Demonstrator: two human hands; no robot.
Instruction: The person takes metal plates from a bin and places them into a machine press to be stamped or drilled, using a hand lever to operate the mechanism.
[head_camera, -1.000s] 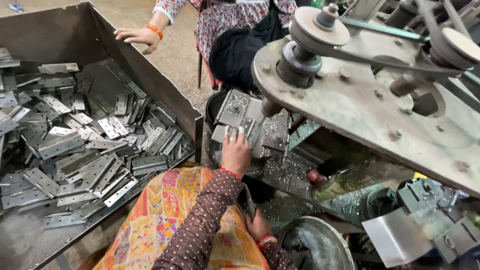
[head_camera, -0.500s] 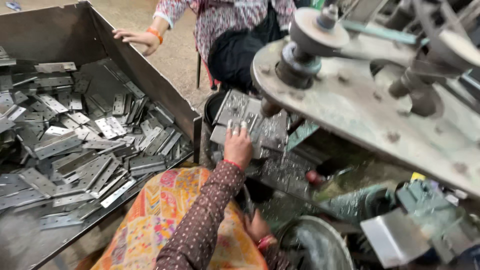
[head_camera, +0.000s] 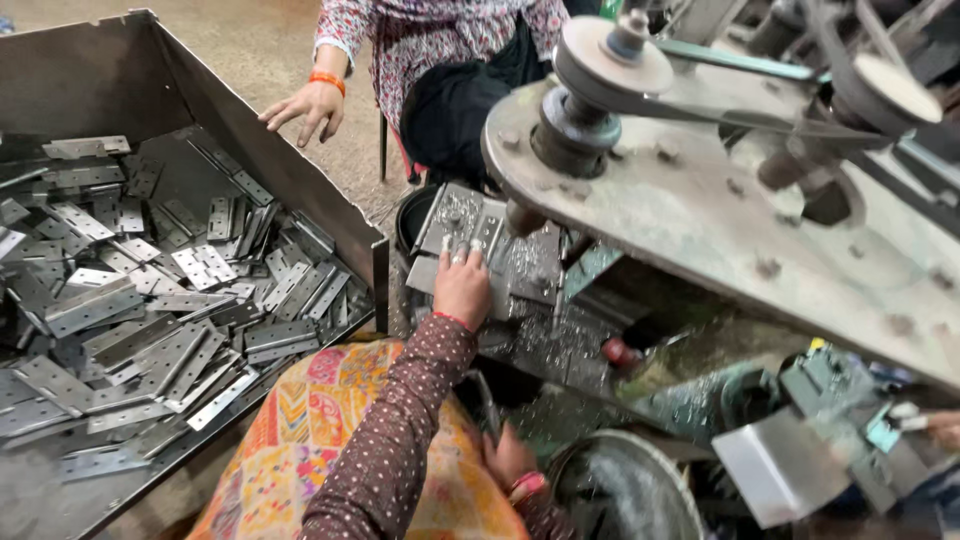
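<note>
My left hand (head_camera: 462, 288), in a brown dotted sleeve, reaches forward onto flat metal hinge plates (head_camera: 470, 225) lying on the machine bed (head_camera: 540, 335). Its fingers are bent down over the near edge of one plate, under the overhang of the big machine plate (head_camera: 720, 215). My right hand (head_camera: 508, 458), with a red bangle at the wrist, stays low by my lap next to a round metal drum (head_camera: 625, 495). Its fingers are mostly hidden. An orange patterned cloth (head_camera: 320, 440) covers my lap.
A large steel bin (head_camera: 300, 190) full of several loose hinge plates (head_camera: 150, 310) stands on the left. Another person in floral clothing rests a hand (head_camera: 303, 105) on the bin's far rim. A pulley with belt (head_camera: 615, 60) sits atop the machine. Metal shavings cover the bed.
My left hand has slid slightly forward on the plates toward the machine. My right hand stays low. The other person's hand stays on the bin rim.
</note>
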